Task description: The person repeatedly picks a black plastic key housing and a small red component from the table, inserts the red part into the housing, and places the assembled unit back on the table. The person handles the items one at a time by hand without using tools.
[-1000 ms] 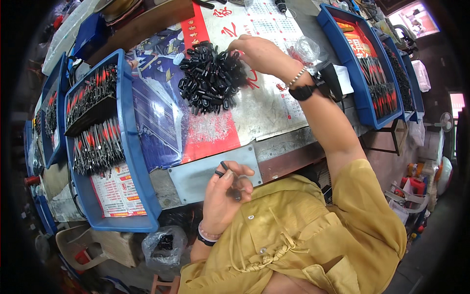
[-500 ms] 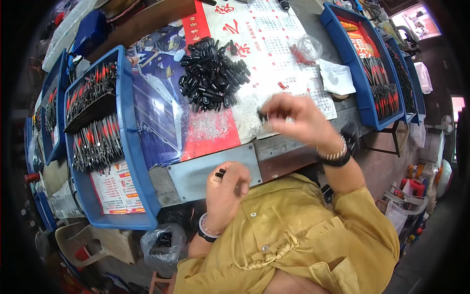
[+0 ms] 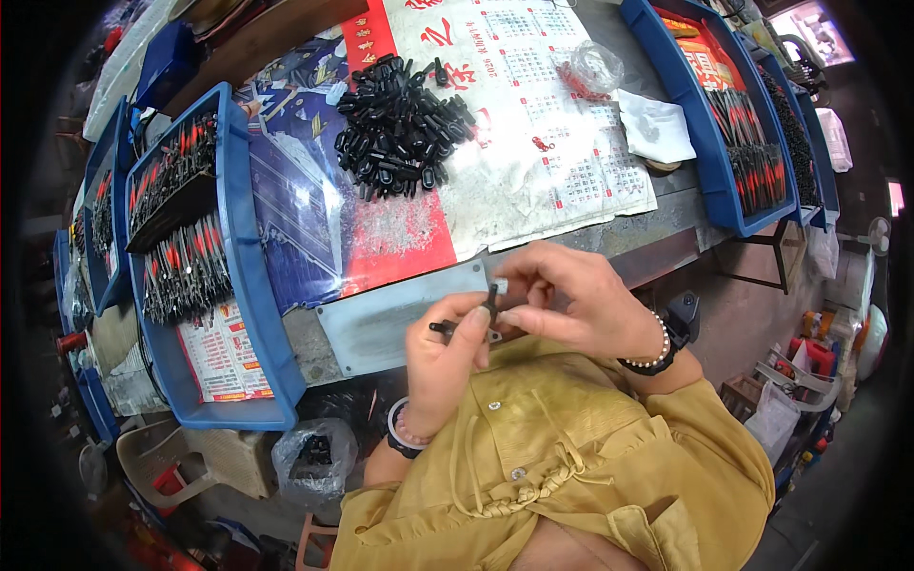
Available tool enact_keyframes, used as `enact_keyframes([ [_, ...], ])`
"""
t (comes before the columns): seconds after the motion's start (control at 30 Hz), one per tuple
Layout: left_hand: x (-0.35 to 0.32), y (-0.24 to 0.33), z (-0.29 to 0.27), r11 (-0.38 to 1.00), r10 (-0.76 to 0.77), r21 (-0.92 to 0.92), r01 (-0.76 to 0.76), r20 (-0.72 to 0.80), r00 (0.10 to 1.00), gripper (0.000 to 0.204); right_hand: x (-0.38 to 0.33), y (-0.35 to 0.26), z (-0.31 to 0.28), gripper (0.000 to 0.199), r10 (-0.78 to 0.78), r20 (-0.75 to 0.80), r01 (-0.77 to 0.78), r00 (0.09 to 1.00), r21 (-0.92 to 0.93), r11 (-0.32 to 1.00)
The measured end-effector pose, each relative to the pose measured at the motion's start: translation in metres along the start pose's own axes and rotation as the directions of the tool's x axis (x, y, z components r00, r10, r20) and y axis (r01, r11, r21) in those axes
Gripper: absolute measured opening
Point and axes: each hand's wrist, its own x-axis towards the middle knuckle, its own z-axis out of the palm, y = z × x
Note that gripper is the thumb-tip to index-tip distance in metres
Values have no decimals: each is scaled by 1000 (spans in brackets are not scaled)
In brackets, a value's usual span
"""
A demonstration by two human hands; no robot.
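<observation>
My hands meet above the near edge of the table. My left hand (image 3: 440,362) is closed around small black rod-like parts, one dark end sticking out on its left side. Between the two hands a small black piece (image 3: 492,297) stands upright, gripped by the left thumb and fingers. My right hand (image 3: 586,306) has its fingers bent and pinched at that same piece, with a whitish bit at the fingertips. Beyond my hands lies a heap of glossy black plastic parts (image 3: 405,128) on a printed paper sheet (image 3: 533,205).
A blue tray (image 3: 276,371) at left holds rows of black and red-marked tools; another blue tray (image 3: 700,181) stands at right. Small red rings (image 3: 543,145), a clear plastic bag (image 3: 598,67) and a white cloth (image 3: 657,128) lie on the table. A grey metal plate (image 3: 381,333) borders its near edge.
My right hand has come down and left from above the sheet, bringing a dark piece to my left hand. My left hand has risen slightly to the right.
</observation>
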Motion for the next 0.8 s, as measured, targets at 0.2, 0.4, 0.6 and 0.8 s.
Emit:
enact_keyframes([
  [0.2,-1,4,4,981,-32,194,18,70,997,23,3,10,3,13,5,34,-11,999,171,985],
  [0.4,-2,5,1,995,-70,70,65,63,996,23,33,49,-45,12,-51,-379,-23,924,-188,982],
  [0.6,-4,5,-7,992,-106,-58,110,61,992,23,71,99,-81,10,-170,-262,-36,950,-633,774],
  [0.8,-2,3,-9,982,-89,-155,105,108,990,18,74,91,-84,10,-11,-234,-117,972,-524,844],
])
